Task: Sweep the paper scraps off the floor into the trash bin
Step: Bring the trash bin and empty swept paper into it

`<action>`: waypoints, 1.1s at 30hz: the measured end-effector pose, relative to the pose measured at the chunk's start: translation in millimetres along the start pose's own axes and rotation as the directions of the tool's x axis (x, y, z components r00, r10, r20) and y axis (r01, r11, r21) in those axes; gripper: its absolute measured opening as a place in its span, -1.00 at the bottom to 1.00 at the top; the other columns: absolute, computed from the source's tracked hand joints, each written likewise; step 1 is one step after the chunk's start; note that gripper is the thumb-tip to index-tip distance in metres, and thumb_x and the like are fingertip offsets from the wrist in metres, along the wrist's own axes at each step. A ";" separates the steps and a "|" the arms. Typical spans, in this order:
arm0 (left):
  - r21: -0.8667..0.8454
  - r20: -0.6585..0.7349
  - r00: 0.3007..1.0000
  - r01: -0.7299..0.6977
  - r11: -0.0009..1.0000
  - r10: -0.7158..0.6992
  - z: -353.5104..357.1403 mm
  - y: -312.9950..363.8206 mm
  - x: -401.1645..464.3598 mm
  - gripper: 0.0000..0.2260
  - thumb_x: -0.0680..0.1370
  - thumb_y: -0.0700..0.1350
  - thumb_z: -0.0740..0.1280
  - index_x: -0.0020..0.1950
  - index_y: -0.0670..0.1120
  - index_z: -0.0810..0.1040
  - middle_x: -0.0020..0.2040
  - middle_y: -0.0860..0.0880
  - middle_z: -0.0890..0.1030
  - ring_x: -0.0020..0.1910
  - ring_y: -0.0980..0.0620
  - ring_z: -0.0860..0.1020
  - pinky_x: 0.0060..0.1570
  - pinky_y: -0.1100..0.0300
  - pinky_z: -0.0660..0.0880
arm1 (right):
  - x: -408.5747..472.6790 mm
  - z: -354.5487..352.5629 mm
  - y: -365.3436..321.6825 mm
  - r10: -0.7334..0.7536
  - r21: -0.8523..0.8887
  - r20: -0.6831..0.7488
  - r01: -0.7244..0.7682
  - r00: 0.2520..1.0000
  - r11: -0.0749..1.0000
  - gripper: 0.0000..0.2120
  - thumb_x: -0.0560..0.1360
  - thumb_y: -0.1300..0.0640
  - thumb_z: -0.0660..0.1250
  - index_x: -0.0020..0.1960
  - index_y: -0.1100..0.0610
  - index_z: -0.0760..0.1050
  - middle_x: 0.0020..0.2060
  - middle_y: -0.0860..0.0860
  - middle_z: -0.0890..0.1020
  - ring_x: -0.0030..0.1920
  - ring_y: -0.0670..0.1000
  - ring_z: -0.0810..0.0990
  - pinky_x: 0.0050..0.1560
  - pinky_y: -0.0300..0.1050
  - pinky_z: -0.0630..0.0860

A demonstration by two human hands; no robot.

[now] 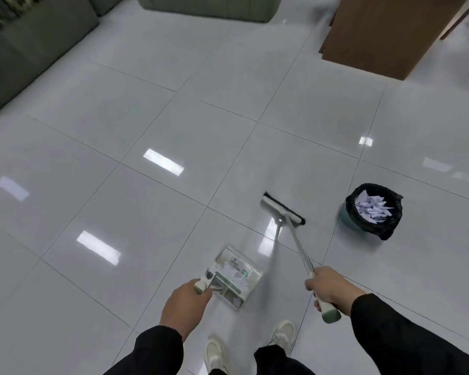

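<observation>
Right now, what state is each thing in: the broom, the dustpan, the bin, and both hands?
Broom: held by the handle, head down at the floor.
Dustpan: held by its handle, a few scraps inside.
Bin: upright, black liner, open, paper scraps inside.
Left hand: grips the dustpan handle.
Right hand: grips the broom handle.

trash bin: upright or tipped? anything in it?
Upright and holding scraps. The trash bin stands on its base, mouth up; white paper scraps are piled inside its black liner.

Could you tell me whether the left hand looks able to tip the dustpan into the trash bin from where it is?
Probably not yet: the left hand holds the dustpan well short of the trash bin, with the broom lying between them.
</observation>
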State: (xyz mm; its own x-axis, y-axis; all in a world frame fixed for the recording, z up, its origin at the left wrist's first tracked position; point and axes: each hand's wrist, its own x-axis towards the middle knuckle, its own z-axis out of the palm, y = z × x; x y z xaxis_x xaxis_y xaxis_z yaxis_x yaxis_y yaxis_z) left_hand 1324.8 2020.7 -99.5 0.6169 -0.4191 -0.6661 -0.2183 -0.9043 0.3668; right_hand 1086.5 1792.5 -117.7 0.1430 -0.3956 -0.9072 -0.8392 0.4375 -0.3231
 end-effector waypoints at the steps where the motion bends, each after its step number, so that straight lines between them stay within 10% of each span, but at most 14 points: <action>1: -0.004 -0.003 1.000 0.002 1.000 -0.002 0.5 -6.0 1.5 -0.77 0.60 0.06 0.30 -0.18 -0.01 0.54 -0.34 0.02 0.55 -0.35 0.06 0.44 -0.32 0.16 0.36 | -1.6 3.3 -0.2 0.000 -0.029 0.021 0.001 1.000 1.000 -0.89 0.53 0.35 0.21 0.05 0.30 0.42 -0.20 0.21 0.45 -0.51 0.10 0.48 -0.47 -0.13 0.47; 6: 0.000 0.013 1.000 -0.024 1.000 0.024 5.5 -46.6 -5.1 -0.75 0.62 0.08 0.29 -0.16 -0.04 0.54 -0.32 0.02 0.55 -0.34 0.04 0.45 -0.32 0.15 0.36 | -46.4 36.1 30.7 -0.005 -0.067 0.054 0.008 0.999 0.998 -0.89 0.50 0.33 0.18 0.00 0.29 0.44 -0.25 0.18 0.44 -0.55 0.07 0.44 -0.49 -0.17 0.43; 16: -0.011 0.089 0.982 -0.168 0.986 0.169 4.3 -32.3 -4.2 -0.78 0.59 0.01 0.29 -0.20 -0.07 0.49 -0.35 0.02 0.49 -0.37 0.01 0.39 -0.35 0.12 0.32 | -147.1 54.8 99.8 0.022 0.420 0.094 -0.060 0.995 0.905 -0.92 0.48 0.38 0.26 -0.11 0.26 0.50 -0.37 0.20 0.46 -0.52 0.05 0.36 -0.49 -0.24 0.31; 33: 0.135 0.053 0.829 -0.559 0.818 0.557 17.4 196.9 -56.6 -0.71 0.62 0.04 0.28 -0.28 -0.01 0.42 -0.41 0.01 0.46 -0.36 -0.04 0.41 -0.35 0.12 0.32 | -195.5 -60.2 219.3 0.161 0.810 -0.245 0.111 0.956 0.576 -0.96 0.51 0.37 0.29 -0.10 0.36 0.46 -0.36 0.28 0.50 -0.58 0.04 0.37 -0.58 -0.27 0.33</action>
State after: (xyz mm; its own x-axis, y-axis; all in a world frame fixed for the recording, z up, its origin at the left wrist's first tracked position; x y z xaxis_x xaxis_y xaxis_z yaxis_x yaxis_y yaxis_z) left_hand 1233.8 1864.9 -0.8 0.3495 -0.8555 -0.3820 -0.6254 -0.5166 0.5848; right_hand 843.0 1917.2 5.0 -0.1274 -0.5059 -0.8532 -0.0430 0.8622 -0.5048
